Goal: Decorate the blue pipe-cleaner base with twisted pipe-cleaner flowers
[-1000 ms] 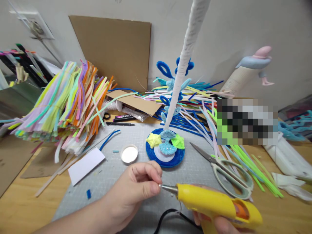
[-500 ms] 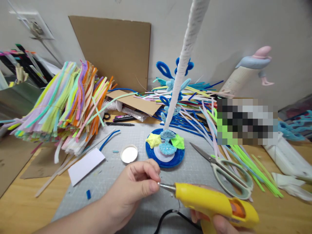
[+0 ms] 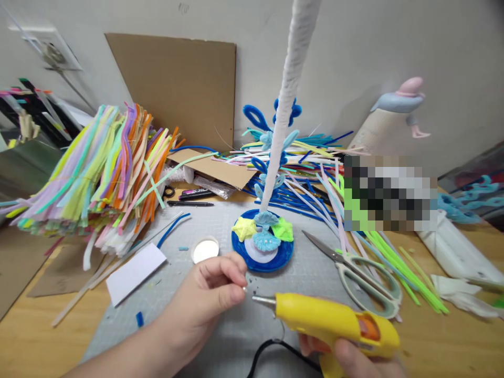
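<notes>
Between thumb and fingertips, my left hand (image 3: pixel 214 291) pinches a tiny white bead (image 3: pixel 244 289). My right hand (image 3: pixel 346 357) grips the handle of a yellow glue gun (image 3: pixel 315 315), its metal nozzle pointing left, a short gap away from the bead. Behind them stands a round blue base (image 3: pixel 289 257) carrying a light blue shell (image 3: pixel 266 241), a yellow star (image 3: pixel 244 229) and a green star (image 3: pixel 283 230). A white wrapped stem (image 3: pixel 283 115) rises from the base, with blue loops behind it. Left of the base sits a small round white lid (image 3: pixel 205 250).
Scissors (image 3: pixel 354 278) lie right of the base on the grey cutting mat (image 3: pixel 165 325). Bundles of colourful pipe cleaners (image 3: pixel 90 184) pile up at left. A white card (image 3: pixel 136 274) and a black pen (image 3: pixel 190 203) lie nearby. Cardboard (image 3: pixel 177 89) leans on the wall. A black cord (image 3: pixel 260 354) runs below the glue gun.
The glue gun's nozzle has drawn away from the bead in my left fingers, leaving a gap where they met before. The whole view has shifted slightly.
</notes>
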`<state>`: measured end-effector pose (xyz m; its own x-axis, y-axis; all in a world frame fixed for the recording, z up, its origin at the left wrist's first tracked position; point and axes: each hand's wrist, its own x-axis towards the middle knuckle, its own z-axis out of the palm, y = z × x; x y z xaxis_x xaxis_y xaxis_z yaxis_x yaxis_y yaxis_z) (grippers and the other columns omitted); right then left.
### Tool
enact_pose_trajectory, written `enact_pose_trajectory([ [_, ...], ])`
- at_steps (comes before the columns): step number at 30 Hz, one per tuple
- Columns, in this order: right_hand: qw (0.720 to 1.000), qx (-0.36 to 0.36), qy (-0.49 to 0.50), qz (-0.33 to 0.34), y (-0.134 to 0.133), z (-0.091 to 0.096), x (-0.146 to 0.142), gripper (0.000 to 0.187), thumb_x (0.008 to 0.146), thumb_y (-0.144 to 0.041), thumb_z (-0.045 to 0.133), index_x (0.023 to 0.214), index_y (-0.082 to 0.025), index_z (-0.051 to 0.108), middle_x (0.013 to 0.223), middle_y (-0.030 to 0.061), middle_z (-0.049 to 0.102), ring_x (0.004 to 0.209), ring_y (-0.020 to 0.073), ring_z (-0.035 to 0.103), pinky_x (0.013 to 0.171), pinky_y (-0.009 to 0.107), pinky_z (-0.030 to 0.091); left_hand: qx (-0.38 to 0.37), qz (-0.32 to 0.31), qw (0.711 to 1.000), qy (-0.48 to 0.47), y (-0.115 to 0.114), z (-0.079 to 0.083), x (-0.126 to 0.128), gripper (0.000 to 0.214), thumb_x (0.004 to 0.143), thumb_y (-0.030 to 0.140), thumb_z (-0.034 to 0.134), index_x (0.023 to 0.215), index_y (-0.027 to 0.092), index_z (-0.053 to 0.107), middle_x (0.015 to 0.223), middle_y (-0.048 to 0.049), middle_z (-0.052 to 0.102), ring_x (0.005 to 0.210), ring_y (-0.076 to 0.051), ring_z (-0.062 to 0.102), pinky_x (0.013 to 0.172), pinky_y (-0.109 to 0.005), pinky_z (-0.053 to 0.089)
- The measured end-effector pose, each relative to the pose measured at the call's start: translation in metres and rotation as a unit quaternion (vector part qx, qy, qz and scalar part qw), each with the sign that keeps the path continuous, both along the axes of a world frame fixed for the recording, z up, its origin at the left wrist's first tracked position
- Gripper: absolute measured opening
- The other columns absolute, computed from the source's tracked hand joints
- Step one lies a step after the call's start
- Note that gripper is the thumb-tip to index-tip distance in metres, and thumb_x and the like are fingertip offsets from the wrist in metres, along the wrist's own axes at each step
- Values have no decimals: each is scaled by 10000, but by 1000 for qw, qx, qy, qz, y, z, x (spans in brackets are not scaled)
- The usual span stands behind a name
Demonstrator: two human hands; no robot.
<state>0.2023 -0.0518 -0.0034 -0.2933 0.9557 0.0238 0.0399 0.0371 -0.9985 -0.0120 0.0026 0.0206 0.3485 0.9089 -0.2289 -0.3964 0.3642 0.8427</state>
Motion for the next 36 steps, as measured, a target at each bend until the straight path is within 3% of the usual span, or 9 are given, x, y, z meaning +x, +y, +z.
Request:
enact_pose_trajectory([
  [4,993,69,19,96,7,-1,1,501,796,-654,405,704,-203,604,636,30,577,594,147,555,589,244,463,46,60,996,53,9,2,-6,117,605,256,762,621,207,658,741,17,538,700,-98,479,617,-203,346],
  [7,985,94,17,141,10,-4,1,524,791,-679,384,688,-204,581,622,24,567,584,142,535,583,241,445,132,94,967,198,21,6,-4,50,640,222,729,647,203,683,729,0,574,713,-120,510,657,-232,378],
  [12,980,155,32,119,8,-3,1,429,800,-611,440,794,-202,571,686,42,590,631,158,547,603,261,433,291,28,847,445,43,23,11,44,703,205,659,684,192,697,741,-15,621,725,-142,549,694,-262,407],
  [18,976,184,34,114,8,1,0,414,801,-598,439,804,-201,556,677,50,584,651,171,549,607,274,425,418,-72,698,577,62,30,28,139,721,120,586,689,202,694,758,-12,638,789,-162,555,728,-275,399],
  [22,977,183,40,100,8,0,-1,429,790,-617,439,761,-203,546,665,48,590,629,164,545,605,277,421,432,-99,634,634,66,28,37,170,716,109,561,682,210,693,738,-17,635,772,-180,546,695,-286,390],
  [30,973,204,69,84,11,-8,-6,496,731,-697,455,647,-209,476,596,10,546,551,134,512,565,261,394,427,-116,575,688,68,32,45,194,703,111,551,712,223,708,751,-37,650,771,-202,561,677,-294,390],
  [36,975,202,55,81,10,-5,-5,439,776,-630,443,645,-211,465,610,15,549,578,137,521,583,262,401,428,-128,568,691,69,31,46,201,700,113,552,710,233,713,757,-37,669,760,-206,571,678,-293,394],
])
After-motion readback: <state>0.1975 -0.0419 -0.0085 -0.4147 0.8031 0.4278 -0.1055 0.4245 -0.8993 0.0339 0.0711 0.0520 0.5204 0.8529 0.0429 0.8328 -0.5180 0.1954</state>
